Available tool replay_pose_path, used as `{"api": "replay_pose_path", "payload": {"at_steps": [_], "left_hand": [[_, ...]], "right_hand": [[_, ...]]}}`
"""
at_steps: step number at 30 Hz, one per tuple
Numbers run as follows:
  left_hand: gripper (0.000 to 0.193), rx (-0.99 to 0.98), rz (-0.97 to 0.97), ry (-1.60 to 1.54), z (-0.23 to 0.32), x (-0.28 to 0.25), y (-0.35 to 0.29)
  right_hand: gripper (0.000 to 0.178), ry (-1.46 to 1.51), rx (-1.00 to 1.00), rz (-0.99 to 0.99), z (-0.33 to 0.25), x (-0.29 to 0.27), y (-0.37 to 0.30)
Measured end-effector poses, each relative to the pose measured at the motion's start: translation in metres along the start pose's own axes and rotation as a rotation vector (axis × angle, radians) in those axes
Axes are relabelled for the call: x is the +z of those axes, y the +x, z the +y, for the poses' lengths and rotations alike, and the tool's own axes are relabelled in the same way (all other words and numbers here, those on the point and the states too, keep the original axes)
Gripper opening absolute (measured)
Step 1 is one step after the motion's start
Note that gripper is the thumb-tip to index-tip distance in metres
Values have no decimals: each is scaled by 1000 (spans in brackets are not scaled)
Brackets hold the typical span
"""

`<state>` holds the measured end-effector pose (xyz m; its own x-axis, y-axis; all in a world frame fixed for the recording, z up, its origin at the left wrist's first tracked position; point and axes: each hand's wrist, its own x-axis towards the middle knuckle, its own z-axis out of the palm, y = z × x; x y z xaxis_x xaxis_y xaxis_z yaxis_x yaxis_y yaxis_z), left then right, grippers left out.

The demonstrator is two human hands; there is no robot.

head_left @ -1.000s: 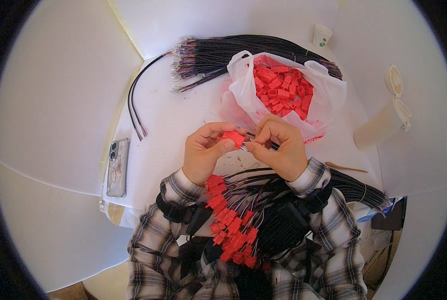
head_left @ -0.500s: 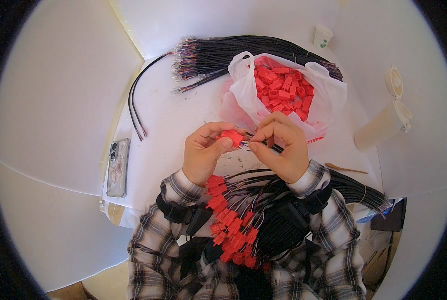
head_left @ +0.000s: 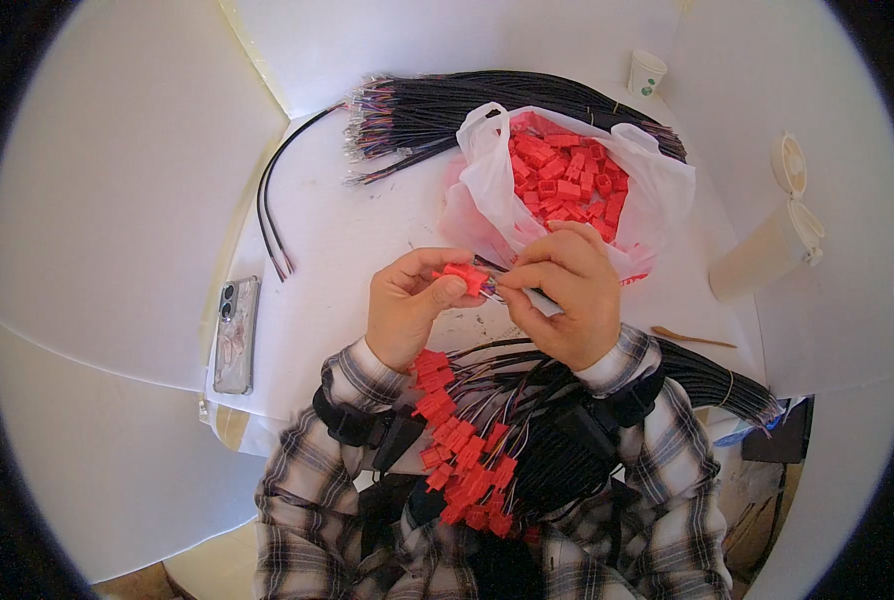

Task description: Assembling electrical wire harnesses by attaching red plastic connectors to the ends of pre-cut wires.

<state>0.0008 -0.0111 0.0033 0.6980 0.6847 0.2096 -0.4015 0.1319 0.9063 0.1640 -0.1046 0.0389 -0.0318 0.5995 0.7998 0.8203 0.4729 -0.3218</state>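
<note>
Between the thumb and fingers of my left hand (head_left: 407,300) is a red plastic connector housing (head_left: 464,279). Thin coloured wires (head_left: 491,288) come out of its right end. My right hand (head_left: 572,295) pinches these wires close to the housing, fingers bent; their black cable passes partly hidden behind that hand. Below my hands lies a bunch of black cables with red connector housings (head_left: 467,460) on their ends, spread between my forearms at the table's near edge.
A white plastic bag (head_left: 657,190) full of loose red housings stands beyond my hands. Behind it lies a bundle of black cables (head_left: 447,105). A phone (head_left: 237,335) is at left; a cream bottle (head_left: 762,255) with raised lid, a paper cup (head_left: 646,73) and a brown stick (head_left: 692,337) are at right.
My right hand has turned slightly and its fingers have closed in nearer the housing, over the wires. My left hand keeps its hold on the housing, almost unmoved.
</note>
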Motion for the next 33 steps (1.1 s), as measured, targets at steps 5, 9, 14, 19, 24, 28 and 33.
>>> {"api": "replay_pose_path", "payload": {"at_steps": [5, 9, 14, 19, 24, 28, 33], "left_hand": [[27, -24, 1, 7, -1, -2, 0], [27, -26, -9, 8, 0, -1, 0], [27, -29, -16, 57, 0, -1, -1], [29, -38, 3, 28, 0, -1, -1], [30, -34, 0, 3, 1, -1, -1], [30, -40, 0, -10, -1, -3, -1], [31, -16, 15, 24, 0, -2, -1]], "right_hand": [[15, -52, -80, -50, 2, 2, -1], [16, -42, -114, -61, 2, 4, -1], [16, -28, -110, -64, 2, 2, -2], [13, 154, 136, -33, 3, 5, -6], [8, 398, 430, -18, -1, 4, -8], [8, 359, 367, 4, 0, 5, -8], [10, 265, 259, 10, -2, 4, -5]]}}
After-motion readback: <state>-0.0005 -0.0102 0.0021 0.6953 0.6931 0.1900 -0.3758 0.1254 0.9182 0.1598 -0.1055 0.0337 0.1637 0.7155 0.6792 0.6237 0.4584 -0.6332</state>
